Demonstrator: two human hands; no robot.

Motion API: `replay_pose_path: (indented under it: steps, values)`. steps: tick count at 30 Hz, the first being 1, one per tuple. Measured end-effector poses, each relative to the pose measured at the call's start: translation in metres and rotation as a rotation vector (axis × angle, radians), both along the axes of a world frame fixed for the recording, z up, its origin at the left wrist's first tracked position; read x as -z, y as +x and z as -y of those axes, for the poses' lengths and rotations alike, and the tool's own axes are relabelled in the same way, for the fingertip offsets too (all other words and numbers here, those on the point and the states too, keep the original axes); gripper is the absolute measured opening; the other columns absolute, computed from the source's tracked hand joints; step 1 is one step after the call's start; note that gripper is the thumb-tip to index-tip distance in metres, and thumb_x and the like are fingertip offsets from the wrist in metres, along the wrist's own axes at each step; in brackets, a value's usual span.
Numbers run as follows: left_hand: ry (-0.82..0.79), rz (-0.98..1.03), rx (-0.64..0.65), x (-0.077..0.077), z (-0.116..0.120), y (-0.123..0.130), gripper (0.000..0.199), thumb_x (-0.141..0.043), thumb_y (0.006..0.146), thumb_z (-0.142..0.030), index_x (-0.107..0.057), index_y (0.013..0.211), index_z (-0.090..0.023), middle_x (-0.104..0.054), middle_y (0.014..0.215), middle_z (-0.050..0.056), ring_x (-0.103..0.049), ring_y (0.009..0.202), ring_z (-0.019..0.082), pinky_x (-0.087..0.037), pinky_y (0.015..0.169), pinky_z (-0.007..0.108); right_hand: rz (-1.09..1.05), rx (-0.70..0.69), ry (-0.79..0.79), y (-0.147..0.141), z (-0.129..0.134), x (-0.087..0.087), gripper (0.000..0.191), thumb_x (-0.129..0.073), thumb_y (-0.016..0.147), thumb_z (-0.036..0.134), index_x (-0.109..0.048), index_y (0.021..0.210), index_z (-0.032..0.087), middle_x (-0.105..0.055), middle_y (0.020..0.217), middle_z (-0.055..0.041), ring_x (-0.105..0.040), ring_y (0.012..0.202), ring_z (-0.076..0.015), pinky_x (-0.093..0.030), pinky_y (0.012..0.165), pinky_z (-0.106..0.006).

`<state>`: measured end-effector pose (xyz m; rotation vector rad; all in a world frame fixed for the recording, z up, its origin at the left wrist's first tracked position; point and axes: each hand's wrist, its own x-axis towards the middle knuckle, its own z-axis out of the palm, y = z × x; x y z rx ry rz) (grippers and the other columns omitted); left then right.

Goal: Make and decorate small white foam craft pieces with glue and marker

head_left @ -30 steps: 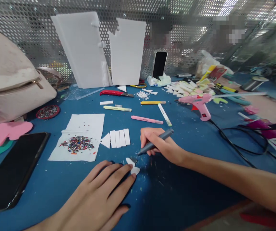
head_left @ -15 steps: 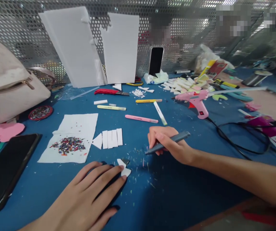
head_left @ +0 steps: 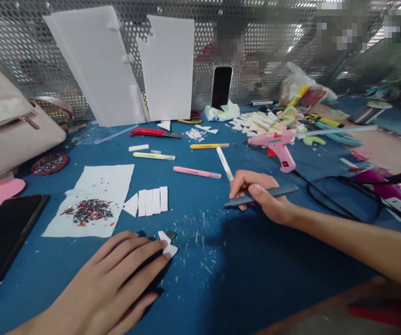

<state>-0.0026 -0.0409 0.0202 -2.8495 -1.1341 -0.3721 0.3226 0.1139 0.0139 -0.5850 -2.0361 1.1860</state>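
My left hand point(head_left: 105, 279) lies flat with its fingers spread, and two fingertips press a small white cut piece point(head_left: 169, 250) onto the blue table. A dark patch shows at that piece's upper right; I cannot tell if it is colouring or shadow. To the right, raised a little over the table, my right hand point(head_left: 259, 195) is closed round a dark grey marker point(head_left: 279, 190), its narrow end pointing left. White strips point(head_left: 149, 201) and a white triangle point(head_left: 131, 205) lie in a row beyond my left hand. Coloured crumbs point(head_left: 196, 237) are scattered between the hands.
Behind lie a pink highlighter point(head_left: 197, 172), a yellow one point(head_left: 209, 146) and a red-handled cutter point(head_left: 147, 132). A pink glue gun point(head_left: 277, 144) and its cord are at right. Beads point(head_left: 90, 210) rest on a paper sheet point(head_left: 118, 179), beside a phone point(head_left: 8, 242).
My right hand has moved right and slightly away with the marker, farther from the white piece. My left hand stays on that piece. The whole view has shifted a little.
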Motion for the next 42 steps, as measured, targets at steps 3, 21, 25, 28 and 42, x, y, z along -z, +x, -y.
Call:
replay_pose_path:
  steps: [3,21,25,28,42]
  values:
    - [0.01,-0.009,0.036,0.0,-0.001,-0.001,0.038,-0.042,0.104,-0.025,-0.055,0.14,-0.023,-0.06,0.137,0.003,-0.052,0.121,0.022,-0.026,0.112,0.038,-0.048,-0.009,-0.023,-0.011,0.002,-0.001,0.039,-0.049,0.1,0.053,-0.06,0.098,0.015,-0.06,0.073,-0.0011,-0.059,0.059,-0.0098,-0.04,0.048,-0.019]
    - [0.102,0.091,0.043,0.009,0.005,-0.002,0.04,-0.032,0.107,-0.029,-0.059,0.137,-0.022,-0.063,0.136,-0.001,-0.057,0.115,0.019,-0.022,0.115,0.038,-0.126,-0.129,-0.21,-0.119,0.028,-0.006,0.034,-0.036,0.103,0.041,-0.05,0.084,0.018,-0.046,0.07,0.0022,-0.041,0.061,-0.0113,-0.036,0.058,-0.025]
    - [0.135,0.094,0.046,0.011,0.001,-0.003,0.042,-0.028,0.108,-0.029,-0.061,0.134,-0.024,-0.065,0.133,-0.003,-0.057,0.114,0.017,-0.018,0.117,0.035,-0.115,-0.181,-0.386,-0.114,0.023,-0.004,0.036,-0.028,0.103,0.039,-0.046,0.081,0.018,-0.044,0.064,0.0028,-0.037,0.054,-0.0102,-0.032,0.054,-0.024]
    - [0.145,0.079,0.047,0.013,-0.001,-0.004,0.042,-0.028,0.108,-0.032,-0.061,0.134,-0.025,-0.065,0.132,-0.004,-0.057,0.112,0.017,-0.015,0.119,0.035,-0.038,-0.205,-0.434,-0.107,0.019,-0.004,0.044,-0.021,0.102,0.042,-0.047,0.077,0.017,-0.046,0.063,0.0015,-0.039,0.053,-0.01,-0.033,0.051,-0.023]
    - [0.122,0.146,-0.006,0.019,-0.001,-0.001,0.03,-0.046,0.105,-0.036,-0.069,0.123,-0.027,-0.068,0.126,-0.005,-0.059,0.11,0.015,-0.018,0.121,0.032,0.122,-0.217,-0.278,-0.108,0.02,-0.006,0.034,-0.05,0.1,0.03,-0.051,0.069,0.015,-0.053,0.059,0.0028,-0.056,0.052,-0.0076,-0.042,0.05,-0.016]
